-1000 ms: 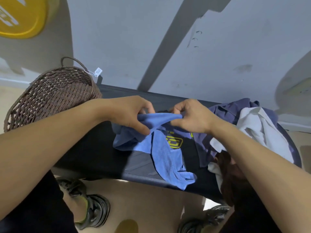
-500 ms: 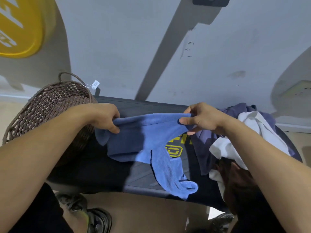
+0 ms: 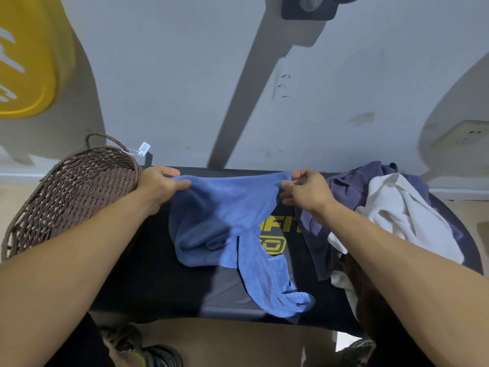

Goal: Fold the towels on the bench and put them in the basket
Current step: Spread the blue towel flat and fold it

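A blue towel [image 3: 225,218] hangs stretched between my two hands above the black bench [image 3: 148,274]. My left hand [image 3: 161,185] pinches its left top corner beside the basket. My right hand [image 3: 307,192] pinches the right top corner. The towel's lower part drapes crumpled on the bench, and one tail reaches the front edge. A brown woven basket [image 3: 68,197] with a loop handle and a white tag stands tilted at the bench's left end. A heap of purple [image 3: 344,189], white [image 3: 397,213] and dark brown [image 3: 362,290] towels lies on the right end.
The grey wall stands close behind the bench, with a yellow sign [image 3: 23,56] at the upper left. Yellow lettering [image 3: 275,234] shows on the bench top. My shoes [image 3: 148,350] are on the tan floor below the front edge.
My hands have moved apart and toward the wall, spreading the blue towel's top edge from a bunch into a taut line. The camera has tilted up.
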`<state>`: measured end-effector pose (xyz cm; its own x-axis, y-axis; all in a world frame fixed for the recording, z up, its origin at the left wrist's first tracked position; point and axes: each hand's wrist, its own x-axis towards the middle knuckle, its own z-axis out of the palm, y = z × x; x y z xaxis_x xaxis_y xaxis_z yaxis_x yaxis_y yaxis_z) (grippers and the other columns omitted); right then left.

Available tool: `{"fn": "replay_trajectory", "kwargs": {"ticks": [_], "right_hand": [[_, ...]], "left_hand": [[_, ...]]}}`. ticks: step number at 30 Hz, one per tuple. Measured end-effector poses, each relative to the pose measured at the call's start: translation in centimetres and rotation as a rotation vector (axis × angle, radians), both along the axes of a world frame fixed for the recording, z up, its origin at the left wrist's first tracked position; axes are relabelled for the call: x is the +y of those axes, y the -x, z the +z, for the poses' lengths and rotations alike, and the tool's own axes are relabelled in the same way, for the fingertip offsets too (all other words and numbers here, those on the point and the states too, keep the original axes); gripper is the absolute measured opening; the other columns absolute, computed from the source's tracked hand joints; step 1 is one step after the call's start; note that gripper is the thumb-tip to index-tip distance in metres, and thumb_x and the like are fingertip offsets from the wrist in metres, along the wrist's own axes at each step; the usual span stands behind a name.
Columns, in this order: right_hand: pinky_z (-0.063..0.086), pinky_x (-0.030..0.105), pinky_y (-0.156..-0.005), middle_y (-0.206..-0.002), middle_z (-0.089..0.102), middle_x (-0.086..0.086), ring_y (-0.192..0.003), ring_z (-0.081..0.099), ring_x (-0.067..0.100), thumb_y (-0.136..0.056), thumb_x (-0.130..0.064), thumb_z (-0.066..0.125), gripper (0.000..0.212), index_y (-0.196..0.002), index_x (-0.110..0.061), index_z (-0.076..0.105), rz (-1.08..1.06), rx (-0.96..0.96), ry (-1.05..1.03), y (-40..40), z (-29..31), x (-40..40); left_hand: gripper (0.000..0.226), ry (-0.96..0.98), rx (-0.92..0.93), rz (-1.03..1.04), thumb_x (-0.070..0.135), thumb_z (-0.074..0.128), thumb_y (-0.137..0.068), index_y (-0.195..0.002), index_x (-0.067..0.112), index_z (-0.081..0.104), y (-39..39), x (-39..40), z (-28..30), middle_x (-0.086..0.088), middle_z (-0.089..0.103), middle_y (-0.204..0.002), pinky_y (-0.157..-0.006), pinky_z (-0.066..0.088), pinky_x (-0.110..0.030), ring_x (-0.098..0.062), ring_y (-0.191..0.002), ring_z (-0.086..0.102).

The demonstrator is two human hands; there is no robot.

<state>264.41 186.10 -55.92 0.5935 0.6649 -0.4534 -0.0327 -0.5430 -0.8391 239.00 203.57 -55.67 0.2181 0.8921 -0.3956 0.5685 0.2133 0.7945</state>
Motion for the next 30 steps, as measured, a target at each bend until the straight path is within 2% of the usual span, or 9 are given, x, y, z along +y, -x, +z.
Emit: {"fn": "replay_trajectory", "kwargs": {"ticks": [2,4,7,10,12,16,21,26,30], "right_hand": [[0.057,0.039,-0.073,-0.084,0.058,0.006,-0.072,0.059,0.023,-0.087,-0.014,0.072,0.042,-0.116,-0.013,0.041,0.067,0.041,0.068,0.3,-0.5,0.1],[0.050,0.033,-0.062,-0.071,0.056,0.001,-0.062,0.055,0.018,-0.084,-0.022,0.073,0.027,-0.098,-0.012,0.053,0.339,-0.116,0.265,0.8,-0.5,-0.1],[0.052,0.031,-0.063,-0.065,0.060,0.005,-0.059,0.056,0.021,-0.086,-0.043,0.067,0.038,-0.074,-0.007,0.068,0.717,-0.313,0.476,2.7,-0.5,-1.1],[0.046,0.028,-0.060,-0.061,0.055,-0.003,-0.063,0.053,0.019,-0.080,-0.053,0.071,0.044,-0.065,-0.014,0.060,0.857,-0.312,0.513,5.1,-0.9,-2.5],[0.038,0.024,-0.052,-0.062,0.050,-0.006,-0.061,0.049,0.016,-0.077,-0.047,0.077,0.041,-0.064,-0.019,0.050,0.888,-0.313,0.498,6.3,-1.2,-3.5],[0.041,0.026,-0.053,-0.078,0.062,0.002,-0.069,0.057,0.021,-0.083,-0.026,0.071,0.021,-0.089,-0.006,0.066,0.913,-0.377,0.482,6.6,-0.8,-4.2],[0.056,0.029,-0.053,-0.059,0.068,0.011,-0.046,0.062,0.019,-0.090,-0.011,0.062,0.015,-0.096,0.002,0.060,0.861,-0.067,0.654,4.7,0.9,-4.0],[0.056,0.027,-0.050,-0.072,0.071,0.019,-0.058,0.070,0.023,-0.090,-0.011,0.059,0.019,-0.088,0.007,0.064,0.938,0.092,0.919,3.2,1.7,-5.9],[0.052,0.027,-0.054,-0.067,0.066,0.009,-0.060,0.066,0.024,-0.088,-0.028,0.065,0.034,-0.092,0.005,0.066,0.977,-0.253,0.949,3.4,0.9,-7.3]], "left_hand": [[0.053,-0.158,0.052,0.100,0.004,0.080,-0.076,-0.122,0.001,0.055,-0.2,0.1,-0.4,-0.017,0.061,-0.103,-0.075,0.050,-0.026,-0.023,-0.088,0.058],[0.064,-0.270,0.247,0.011,0.007,0.078,-0.076,-0.131,-0.001,0.046,-0.3,-0.3,-0.7,-0.022,0.058,-0.115,-0.083,0.047,-0.027,-0.029,-0.100,0.058],[0.040,-0.376,0.466,-0.249,0.011,0.075,-0.076,-0.112,0.002,0.060,-0.6,-2.4,-0.3,-0.021,0.061,-0.112,-0.088,0.045,-0.032,-0.034,-0.104,0.059],[0.028,-0.174,0.643,-0.648,0.030,0.073,-0.077,-0.097,0.010,0.070,-0.8,-5.4,0.7,-0.006,0.072,-0.099,-0.080,0.052,-0.034,-0.023,-0.093,0.067],[0.047,-0.040,0.739,-0.839,0.044,0.074,-0.077,-0.115,0.018,0.063,-0.3,-6.9,0.5,-0.001,0.065,-0.111,-0.082,0.051,-0.032,-0.018,-0.096,0.062],[0.083,-0.134,0.798,-0.977,0.045,0.071,-0.078,-0.147,0.027,0.029,1.6,-8.1,-1.2,-0.006,0.035,-0.140,-0.104,0.041,-0.034,-0.025,-0.126,0.042],[0.089,-0.145,0.681,-0.956,0.044,0.068,-0.082,-0.154,0.029,0.018,3.0,-7.8,-2.6,-0.007,0.024,-0.152,-0.115,0.030,-0.038,-0.028,-0.140,0.028],[0.091,-0.179,0.690,-0.901,0.045,0.065,-0.085,-0.157,0.030,0.010,3.5,-7.5,-3.9,-0.014,0.005,-0.162,-0.122,0.016,-0.040,-0.028,-0.151,0.005],[0.094,-0.231,0.779,-0.946,0.049,0.063,-0.084,-0.157,0.031,0.007,3.5,-7.2,-3.6,-0.014,0.006,-0.163,-0.121,0.018,-0.044,-0.029,-0.151,0.006]]}}
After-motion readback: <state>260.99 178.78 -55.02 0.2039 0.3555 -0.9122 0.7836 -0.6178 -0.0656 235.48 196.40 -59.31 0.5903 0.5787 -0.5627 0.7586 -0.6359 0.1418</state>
